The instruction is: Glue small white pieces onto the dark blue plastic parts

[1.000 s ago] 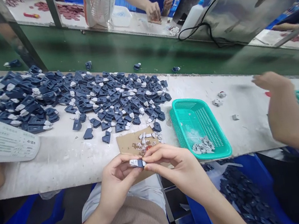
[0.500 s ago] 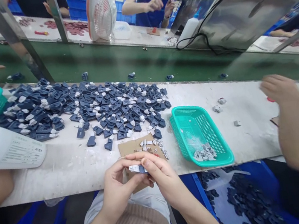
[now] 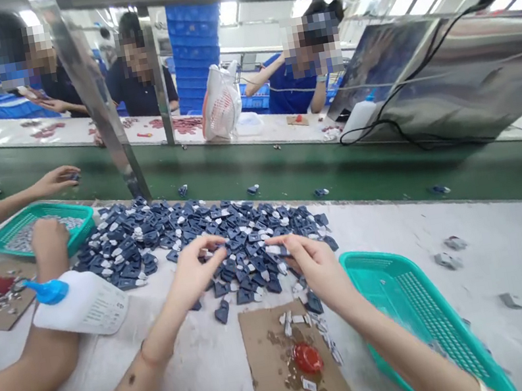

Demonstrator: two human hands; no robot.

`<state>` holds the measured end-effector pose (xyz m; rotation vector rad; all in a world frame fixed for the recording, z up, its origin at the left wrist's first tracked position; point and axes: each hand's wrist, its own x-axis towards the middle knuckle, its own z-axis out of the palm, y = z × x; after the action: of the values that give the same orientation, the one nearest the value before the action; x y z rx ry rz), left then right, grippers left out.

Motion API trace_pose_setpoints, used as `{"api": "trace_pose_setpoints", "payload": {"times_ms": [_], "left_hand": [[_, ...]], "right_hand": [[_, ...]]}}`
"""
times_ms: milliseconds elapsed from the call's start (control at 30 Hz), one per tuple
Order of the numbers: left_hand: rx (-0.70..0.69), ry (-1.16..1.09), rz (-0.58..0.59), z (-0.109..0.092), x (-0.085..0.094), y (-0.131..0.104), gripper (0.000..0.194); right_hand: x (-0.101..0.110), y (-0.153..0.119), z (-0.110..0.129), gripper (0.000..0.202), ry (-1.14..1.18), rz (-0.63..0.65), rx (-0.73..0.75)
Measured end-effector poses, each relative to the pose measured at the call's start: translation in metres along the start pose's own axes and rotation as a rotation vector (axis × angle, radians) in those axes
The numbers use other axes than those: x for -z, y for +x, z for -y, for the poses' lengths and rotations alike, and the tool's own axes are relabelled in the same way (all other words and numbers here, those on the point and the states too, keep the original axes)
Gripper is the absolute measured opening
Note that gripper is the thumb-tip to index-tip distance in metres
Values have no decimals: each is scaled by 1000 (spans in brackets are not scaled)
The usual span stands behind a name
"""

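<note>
Many dark blue parts with white tips (image 3: 242, 279) lie heaped on the white table (image 3: 193, 360). Over the near side of this heap, my left hand (image 3: 197, 266) has its thumb and fingertips curled near a blue part; whether it grips that part is unclear. My right hand (image 3: 310, 264) pinches a blue part with a white tip (image 3: 277, 249) between thumb and fingers, at the heap's right side. Nearer to me is a piece of cardboard (image 3: 268, 374) with a red blob (image 3: 307, 357) and small grey-white pieces (image 3: 309, 384) on it.
A green basket (image 3: 421, 289) lies partly under my right forearm. To the left are a white bottle with a blue cap (image 3: 88, 301), a person's arms and another green basket (image 3: 89, 227). A green belt (image 3: 287, 174) runs behind the heap, with people beyond.
My hands, earlier together around a part above the cardboard, have separated and reached forward over the heap. The view has tilted up, and the cardboard and its red blob show more fully.
</note>
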<state>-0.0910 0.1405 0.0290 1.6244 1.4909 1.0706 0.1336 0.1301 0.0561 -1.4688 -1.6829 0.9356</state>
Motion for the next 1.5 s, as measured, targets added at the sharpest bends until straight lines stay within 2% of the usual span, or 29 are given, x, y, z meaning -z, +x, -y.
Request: {"api": "trace_pose_setpoints", "payload": {"times_ms": [167,200,267,333,400,500,567,633,733,833,900,967,1033,1167,1233,1300,1400,1500], "left_hand": [[117,258,-187,15,15,128,24],[153,313,-208,20,15,149,27],[229,417,-235,29,14,182,33],[302,508,-245,41,12,204,36],[355,580,-243,52,13,218,37],[378,645,-201,65,17,234,36],[345,657,-134,66,16,245,35],[278,644,-34,62,6,258,33],[136,601,154,47,-25,274,32],[-8,589,303,33,-62,279,30],[-69,617,359,28,-82,276,29],[-103,665,387,26,-93,270,31],[-123,714,390,25,-96,265,33],[-149,766,389,19,-84,255,30],[-165,775,399,14,-71,246,23],[-182,774,411,9,-56,231,22],[-204,773,445,4,-36,201,23],[-224,793,454,1,-28,171,30]], "right_hand": [[8,117,-27,57,-200,-36,9],[9,141,-31,55,-239,-38,1],[11,185,-37,38,-320,-33,-5],[11,226,-42,29,-398,-20,14],[9,259,-46,30,-469,-7,53],[1,294,-56,29,-571,1,114],[-4,306,-64,29,-636,9,141],[-6,311,-71,29,-689,23,161],[2,309,-77,28,-729,24,191],[26,292,-76,27,-724,2,208],[50,269,-74,26,-696,-6,216],[78,232,-74,26,-654,-13,210],[107,182,-75,28,-616,-31,179],[151,61,-80,30,-579,-114,47],[161,3,-83,30,-558,-133,-44],[162,-45,-90,29,-555,-89,-116],[150,-94,-103,27,-589,36,-189],[135,-113,-113,27,-649,81,-221]]}}
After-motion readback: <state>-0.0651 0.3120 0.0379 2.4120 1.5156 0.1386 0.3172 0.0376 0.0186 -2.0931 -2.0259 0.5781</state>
